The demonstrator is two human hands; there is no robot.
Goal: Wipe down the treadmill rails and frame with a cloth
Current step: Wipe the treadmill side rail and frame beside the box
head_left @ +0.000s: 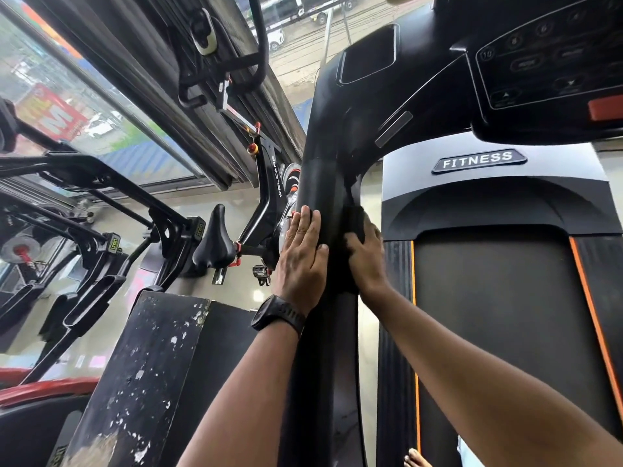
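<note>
The treadmill's black left rail (pixel 320 183) runs from the bottom of the view up to the console (pixel 546 62). My left hand (pixel 301 261) lies flat on the rail's left side, fingers together and pointing up, a black watch on its wrist. My right hand (pixel 365 256) presses a dark cloth (pixel 352 220) against the rail's right side, level with the left hand. Most of the cloth is hidden under the fingers and blends with the rail.
The treadmill belt (pixel 499 315) with orange edge stripes lies to the right, under a grey hood marked FITNESS (pixel 478 160). A spin bike (pixel 266 197) and other black gym machines (pixel 101 237) stand left, by large windows. A scuffed black box (pixel 141 365) sits lower left.
</note>
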